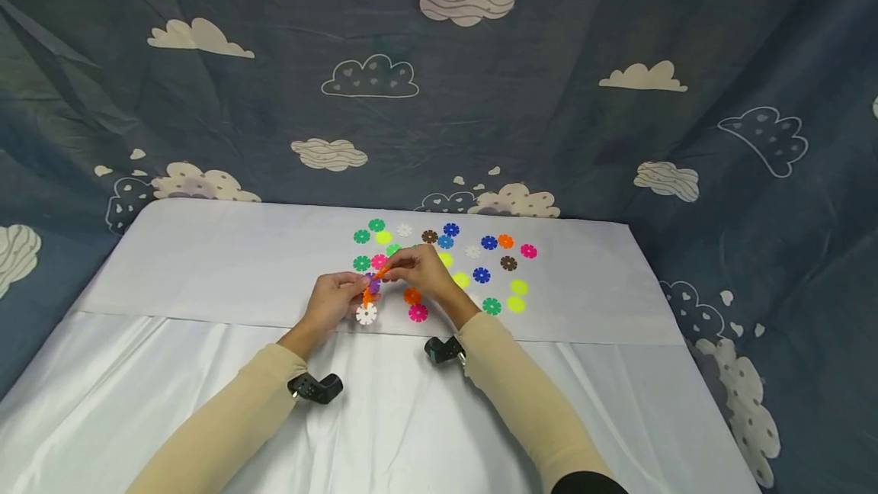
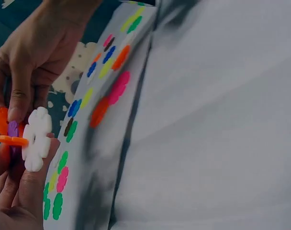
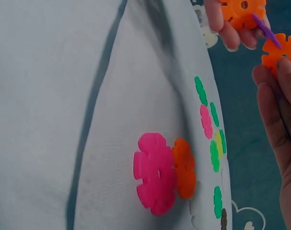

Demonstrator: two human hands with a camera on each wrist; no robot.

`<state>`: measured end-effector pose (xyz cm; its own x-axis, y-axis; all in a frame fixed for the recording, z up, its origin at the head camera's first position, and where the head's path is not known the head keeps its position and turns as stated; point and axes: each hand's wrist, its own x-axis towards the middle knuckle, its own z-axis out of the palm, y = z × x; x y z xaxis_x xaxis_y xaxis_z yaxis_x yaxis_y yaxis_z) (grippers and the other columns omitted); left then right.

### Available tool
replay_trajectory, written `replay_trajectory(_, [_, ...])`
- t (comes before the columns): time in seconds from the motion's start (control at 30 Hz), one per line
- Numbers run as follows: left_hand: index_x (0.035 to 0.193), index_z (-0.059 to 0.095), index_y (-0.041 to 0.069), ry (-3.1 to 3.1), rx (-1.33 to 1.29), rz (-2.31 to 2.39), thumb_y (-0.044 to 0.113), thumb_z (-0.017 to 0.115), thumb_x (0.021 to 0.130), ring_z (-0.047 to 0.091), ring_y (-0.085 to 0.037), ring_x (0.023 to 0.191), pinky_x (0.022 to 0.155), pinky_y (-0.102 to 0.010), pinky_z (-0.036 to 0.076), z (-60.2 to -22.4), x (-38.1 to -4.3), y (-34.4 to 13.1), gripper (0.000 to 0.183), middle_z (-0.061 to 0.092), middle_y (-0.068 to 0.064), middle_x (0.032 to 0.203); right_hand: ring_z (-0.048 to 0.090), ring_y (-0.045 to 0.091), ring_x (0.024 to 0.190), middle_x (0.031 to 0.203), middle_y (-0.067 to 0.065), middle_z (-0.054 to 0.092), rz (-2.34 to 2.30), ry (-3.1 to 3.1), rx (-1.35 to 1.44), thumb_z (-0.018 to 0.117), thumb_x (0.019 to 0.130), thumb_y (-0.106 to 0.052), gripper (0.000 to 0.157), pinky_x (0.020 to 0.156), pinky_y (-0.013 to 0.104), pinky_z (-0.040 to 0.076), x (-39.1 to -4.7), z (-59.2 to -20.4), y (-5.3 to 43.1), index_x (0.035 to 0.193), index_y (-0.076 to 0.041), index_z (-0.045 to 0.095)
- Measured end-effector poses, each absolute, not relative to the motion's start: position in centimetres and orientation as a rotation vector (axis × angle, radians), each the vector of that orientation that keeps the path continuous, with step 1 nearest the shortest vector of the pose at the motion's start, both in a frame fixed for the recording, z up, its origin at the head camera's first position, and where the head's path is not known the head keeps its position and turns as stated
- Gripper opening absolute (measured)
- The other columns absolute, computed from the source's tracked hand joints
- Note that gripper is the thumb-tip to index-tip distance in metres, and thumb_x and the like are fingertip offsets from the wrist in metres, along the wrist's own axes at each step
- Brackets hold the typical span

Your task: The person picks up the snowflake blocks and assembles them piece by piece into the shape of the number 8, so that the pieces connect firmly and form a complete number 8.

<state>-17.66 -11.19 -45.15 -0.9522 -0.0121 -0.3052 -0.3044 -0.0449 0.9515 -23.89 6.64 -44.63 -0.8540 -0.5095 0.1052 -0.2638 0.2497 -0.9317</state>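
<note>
Both hands meet above the left part of the scattered discs. My left hand (image 1: pixel 334 297) grips a small chain of notched plastic discs: a white disc (image 2: pixel 38 139) at the lower end, an orange disc (image 3: pixel 243 13) and a purple disc (image 2: pixel 13 130). Between thumb and fingers, my right hand (image 3: pixel 279 96) pinches another orange disc (image 3: pixel 283 51), which touches the purple disc's edge. Whether their slots are fully joined I cannot tell. In the left wrist view, the right hand (image 2: pixel 35 62) reaches down from above to the chain.
Notched discs in several colours lie flat on the white table (image 1: pixel 583 280), mostly right of and behind the hands. A pink disc (image 1: pixel 418 312) and a loose orange disc (image 1: pixel 411 296) are nearest the right forearm. A dark cloud-print curtain (image 1: pixel 549 136) hangs behind.
</note>
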Motion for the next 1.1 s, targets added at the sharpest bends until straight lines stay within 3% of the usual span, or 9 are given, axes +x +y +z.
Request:
replay_trajectory(0.27, [0.111, 0.056, -0.016, 2.003, -0.366, 2.121, 0.005, 0.055, 0.098, 0.072, -0.018, 0.076, 0.069, -0.024, 0.057, -44.8, -17.2, -11.3, 0.025, 0.071, -0.019, 0.095, 0.071, 0.022, 0.080, 0.088, 0.016, 0.072, -1.549, 2.332, -0.740, 0.069, 0.084, 0.004, 0.009, 0.076, 0.027, 0.057, -23.5, -43.9, 6.5, 0.092, 0.006, 0.073])
replay_trajectory(0.47, [0.113, 0.059, -0.014, 2.077, -0.313, 2.032, 0.009, 0.057, 0.097, 0.066, -0.010, 0.078, 0.075, -0.023, 0.057, -44.6, -17.3, -11.7, 0.028, 0.069, -0.010, 0.093, 0.066, 0.017, 0.085, 0.091, 0.009, 0.070, -1.512, 2.354, -0.789, 0.073, 0.082, 0.001, 0.009, 0.080, 0.025, 0.056, -24.3, -43.5, 6.9, 0.090, 0.002, 0.075])
replay_trajectory(0.7, [0.118, 0.057, -0.016, 2.089, -0.142, 1.944, 0.003, 0.059, 0.094, 0.058, -0.005, 0.069, 0.066, -0.019, 0.053, -44.5, -17.4, -12.2, 0.030, 0.065, 0.002, 0.080, 0.066, 0.017, 0.080, 0.088, 0.009, 0.070, -1.467, 2.316, -0.788, 0.076, 0.079, 0.001, 0.011, 0.078, 0.025, 0.056, -24.6, -43.6, 7.1, 0.090, 0.001, 0.074])
replay_trajectory(0.87, [0.128, 0.049, -0.015, 1.878, -0.049, 1.961, 0.001, 0.055, 0.096, 0.066, -0.009, 0.072, 0.075, -0.024, 0.057, -44.4, -17.4, -12.6, 0.037, 0.067, -0.002, 0.086, 0.067, 0.017, 0.078, 0.086, 0.009, 0.070, -1.445, 2.299, -0.782, 0.076, 0.079, 0.002, 0.011, 0.078, 0.026, 0.056, -24.7, -43.4, 7.2, 0.090, 0.001, 0.072])
replay_trajectory(1.1, [0.126, 0.048, -0.013, 1.757, -0.042, 1.944, 0.016, 0.057, 0.098, 0.068, -0.012, 0.072, 0.075, -0.026, 0.057, -44.3, -17.2, -12.3, 0.042, 0.063, -0.006, 0.093, 0.069, 0.019, 0.078, 0.088, 0.014, 0.071, -1.450, 2.224, -0.849, 0.073, 0.079, 0.007, 0.012, 0.076, 0.028, 0.057, -24.6, -43.4, 7.1, 0.091, 0.006, 0.073])
